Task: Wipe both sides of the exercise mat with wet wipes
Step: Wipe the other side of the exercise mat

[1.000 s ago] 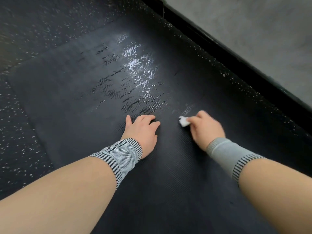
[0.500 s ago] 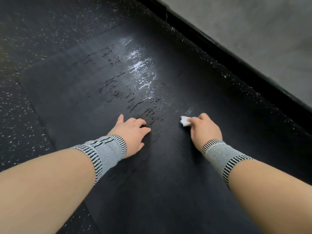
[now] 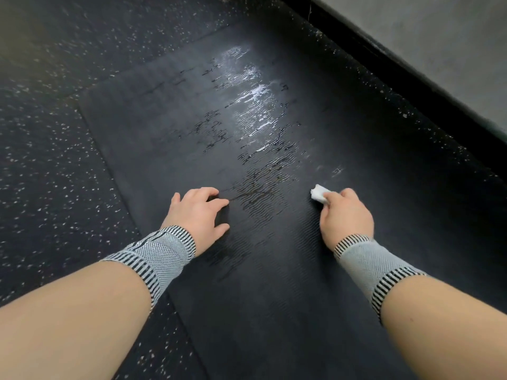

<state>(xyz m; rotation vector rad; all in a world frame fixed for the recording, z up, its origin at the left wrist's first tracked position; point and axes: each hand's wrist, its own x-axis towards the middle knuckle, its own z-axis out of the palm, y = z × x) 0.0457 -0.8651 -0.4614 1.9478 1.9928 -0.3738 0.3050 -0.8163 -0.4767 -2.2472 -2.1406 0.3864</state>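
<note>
Wet streaks cover the far mat [image 3: 170,127]; we judge the near part and underside remain, right hand [image 3: 347,215] pinching the wipe [image 3: 318,192], left hand [image 3: 197,212] resting loosely curled.

Both forearms reach forward, each wrist in a grey striped band. The left hand [image 3: 199,212] rests palm down with fingers [image 3: 216,193] bent; the right hand [image 3: 346,215] is curled.

mat [image 3: 274,283]: black, ribbed, flat on the floor, wet streaks along its middle
wet wipe [image 3: 319,193]: white, wadded, on the mat
</note>
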